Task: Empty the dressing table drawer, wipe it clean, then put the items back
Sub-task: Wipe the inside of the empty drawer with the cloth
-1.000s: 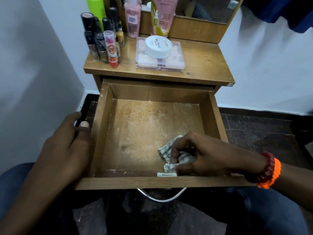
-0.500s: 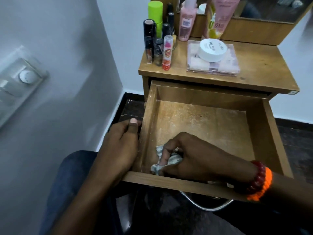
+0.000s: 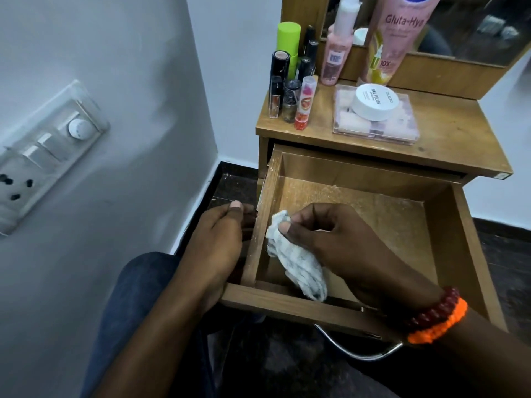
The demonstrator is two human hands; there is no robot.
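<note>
The left hand (image 3: 221, 242) sits at nine o'clock of the drawer (image 3: 471, 254), its grip curled against the outside of the left wall, apparently steadying it. Just right of it, the right hand (image 3: 336, 242) pinches a bunched checked cloth (image 3: 296, 262) against the inner left wall near the front corner. The drawer is pulled out and emptied; its floor toward twelve o'clock looks dusty, so wiping seems partway. The cosmetics (image 3: 290, 90), palette (image 3: 376, 124) and jar (image 3: 375, 102) stand on the desk (image 3: 448, 139), not yet returned.
</note>
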